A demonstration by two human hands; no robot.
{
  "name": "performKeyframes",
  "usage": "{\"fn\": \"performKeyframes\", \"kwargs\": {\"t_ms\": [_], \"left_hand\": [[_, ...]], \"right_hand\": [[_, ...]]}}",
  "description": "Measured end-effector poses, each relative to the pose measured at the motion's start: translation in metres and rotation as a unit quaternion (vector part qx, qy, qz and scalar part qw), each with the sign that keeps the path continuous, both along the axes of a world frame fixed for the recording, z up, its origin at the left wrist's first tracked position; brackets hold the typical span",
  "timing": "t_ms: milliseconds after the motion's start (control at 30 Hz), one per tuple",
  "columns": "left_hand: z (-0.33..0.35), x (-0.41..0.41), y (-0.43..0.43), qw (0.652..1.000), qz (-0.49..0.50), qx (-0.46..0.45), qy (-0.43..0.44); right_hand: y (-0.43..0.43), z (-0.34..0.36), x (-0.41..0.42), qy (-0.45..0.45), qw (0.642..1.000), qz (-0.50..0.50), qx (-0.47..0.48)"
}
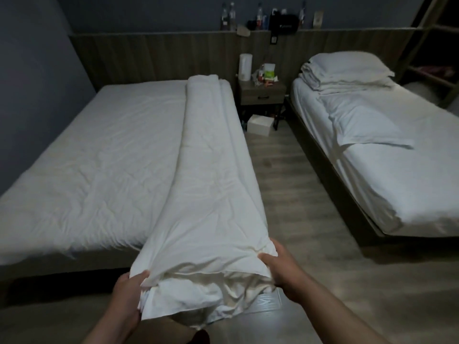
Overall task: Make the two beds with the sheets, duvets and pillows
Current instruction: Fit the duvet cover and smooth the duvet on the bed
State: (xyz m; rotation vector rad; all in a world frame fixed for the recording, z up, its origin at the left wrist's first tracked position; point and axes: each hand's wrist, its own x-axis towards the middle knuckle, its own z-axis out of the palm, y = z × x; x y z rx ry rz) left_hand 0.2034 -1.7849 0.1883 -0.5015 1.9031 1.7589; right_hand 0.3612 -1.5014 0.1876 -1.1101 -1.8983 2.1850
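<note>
From the head camera, a long, soft white duvet (206,170), folded lengthwise into a thick wrinkled strip, lay along the right edge of the left bed (87,145). Its near end hung past the foot. The left hand (129,294) and right hand (278,266) were apart, each with fingers curled into a bunched corner of that end. On the right bed (387,184), a plump pillow (347,65) sat on folded linen. Wood-grain floor (285,182) ran between the beds.
</note>
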Motion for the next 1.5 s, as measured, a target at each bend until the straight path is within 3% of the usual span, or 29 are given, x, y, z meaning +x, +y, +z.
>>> {"fn": "performKeyframes", "kwargs": {"t_ms": [233,433,600,867,1033,1233,1500], "left_hand": [[0.040,-0.063,0.057,0.994,0.031,0.090,0.056],[0.066,-0.152,0.120,0.978,0.085,0.186,0.035],[0.059,-0.249,0.175,0.941,0.144,0.307,-0.006],[0.075,-0.338,0.264,0.912,0.143,0.382,-0.040],[0.071,-0.366,0.313,0.904,0.181,0.387,-0.028],[0.067,-0.384,0.376,0.900,0.247,0.358,0.007],[0.084,-0.402,0.445,0.926,0.277,0.240,0.085]], "right_hand": [[0.057,0.027,-0.056,-0.012,0.998,-0.039,-0.047],[0.124,0.045,-0.153,-0.008,0.999,-0.022,-0.049],[0.172,0.068,-0.237,0.016,0.996,-0.010,-0.087],[0.247,0.070,-0.328,-0.041,0.987,-0.053,-0.143],[0.291,0.061,-0.362,-0.027,0.977,-0.060,-0.204],[0.358,0.052,-0.398,-0.005,0.963,0.024,-0.270],[0.451,0.052,-0.425,-0.037,0.932,0.131,-0.336]]}}
